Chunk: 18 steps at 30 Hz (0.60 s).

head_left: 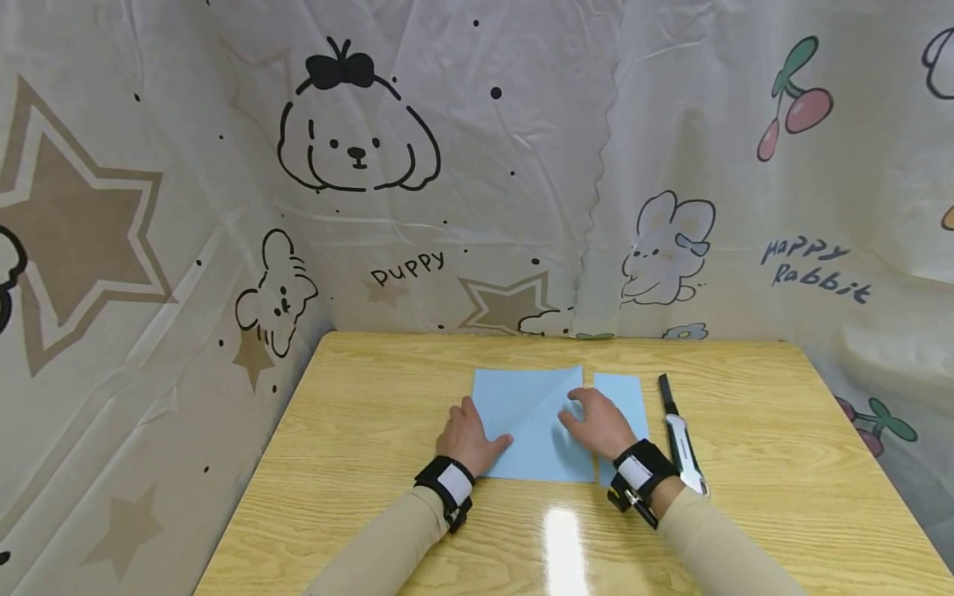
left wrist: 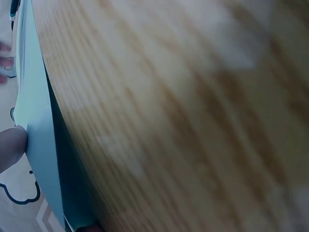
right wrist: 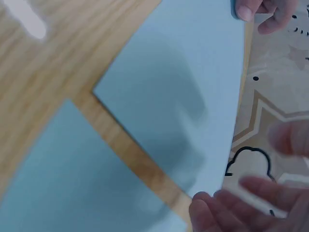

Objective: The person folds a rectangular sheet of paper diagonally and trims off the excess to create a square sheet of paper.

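Note:
A large light-blue sheet of paper (head_left: 532,459) with a faint diagonal crease lies on the table. At its left edge rests my left hand (head_left: 465,439), thumb spread over the sheet. In the left wrist view, the near edge of the paper (left wrist: 41,128) bows up slightly off the wood, the thumb (left wrist: 12,145) at it. My right hand (head_left: 604,424) is at the sheet's right side, fingers loosely bent and apart, holding nothing. Beneath that hand lies a narrower blue paper strip (head_left: 620,391), split from the sheet by a thin gap of wood.
A utility knife (head_left: 684,451) with a black blade and a pale handle lies right of the strip. Wood-grain table (head_left: 358,414) surrounds the papers. A printed cloth (head_left: 522,165) hangs behind and at the sides.

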{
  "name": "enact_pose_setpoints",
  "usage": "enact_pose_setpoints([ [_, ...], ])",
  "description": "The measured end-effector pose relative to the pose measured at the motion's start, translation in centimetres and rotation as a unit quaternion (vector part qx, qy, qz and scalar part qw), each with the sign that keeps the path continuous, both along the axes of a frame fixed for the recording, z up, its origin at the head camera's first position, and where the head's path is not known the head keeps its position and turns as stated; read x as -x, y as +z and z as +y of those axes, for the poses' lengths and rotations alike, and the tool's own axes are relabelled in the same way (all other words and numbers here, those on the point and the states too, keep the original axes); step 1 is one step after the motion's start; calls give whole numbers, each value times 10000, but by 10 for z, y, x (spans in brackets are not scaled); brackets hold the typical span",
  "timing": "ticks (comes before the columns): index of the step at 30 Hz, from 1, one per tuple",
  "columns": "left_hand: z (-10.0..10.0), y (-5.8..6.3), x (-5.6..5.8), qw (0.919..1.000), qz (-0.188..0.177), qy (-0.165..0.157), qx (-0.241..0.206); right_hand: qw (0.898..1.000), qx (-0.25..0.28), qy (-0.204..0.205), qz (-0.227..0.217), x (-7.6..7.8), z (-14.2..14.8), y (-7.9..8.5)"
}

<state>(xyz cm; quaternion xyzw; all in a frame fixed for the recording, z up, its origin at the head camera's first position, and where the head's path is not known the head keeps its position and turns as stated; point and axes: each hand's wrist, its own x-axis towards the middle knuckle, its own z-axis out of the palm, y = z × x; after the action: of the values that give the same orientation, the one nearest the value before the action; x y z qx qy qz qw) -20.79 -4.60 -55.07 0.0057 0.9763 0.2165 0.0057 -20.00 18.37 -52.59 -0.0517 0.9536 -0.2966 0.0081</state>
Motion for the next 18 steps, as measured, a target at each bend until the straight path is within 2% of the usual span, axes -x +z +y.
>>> enact_pose_setpoints([
  [3,0,1,-1,9999,-58,98,42,9946,-568,819,282,1,-6,2],
  [6,0,2,-2,9999,-84,139,17,9787,-1258,1532,526,1,-11,0],
  [9,0,1,-3,9999,-123,94,29,9667,-1644,1891,514,1,-15,-2],
  [13,-2,2,-5,9998,-82,-12,171,9592,-1823,2092,541,5,-20,-3],
  [15,-4,4,-7,9983,101,-263,510,9564,-1903,2137,589,7,-20,-5],
  [16,-4,6,-8,9958,271,-497,725,9553,-1955,2137,588,7,-20,-5],
  [18,-3,10,-10,9840,657,-1187,1154,9541,-2046,2108,581,9,-20,-7],
])
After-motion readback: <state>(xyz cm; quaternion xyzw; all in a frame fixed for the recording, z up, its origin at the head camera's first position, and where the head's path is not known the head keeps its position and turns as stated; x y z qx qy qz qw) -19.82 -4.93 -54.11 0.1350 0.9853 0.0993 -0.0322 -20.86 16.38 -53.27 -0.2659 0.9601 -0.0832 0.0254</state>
